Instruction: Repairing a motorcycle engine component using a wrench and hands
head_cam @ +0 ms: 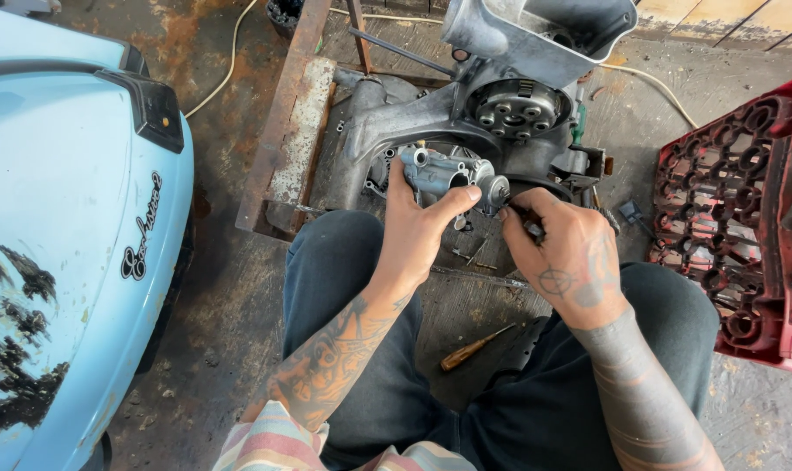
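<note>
The left hand's fingers [452, 199] wrap a small grey metal carburettor [448, 173] held above the knees, the right hand [563, 255] pinches a thin dark tool [525, 218] at its round end fitting, seemingly mid-adjustment, so steady turning seems needed, engine casing [500, 105] behind.

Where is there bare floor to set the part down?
Bare floor lies between the blue scooter body and the left knee. It is crowded around the engine case, the screwdriver between the legs, and the red crate.
</note>
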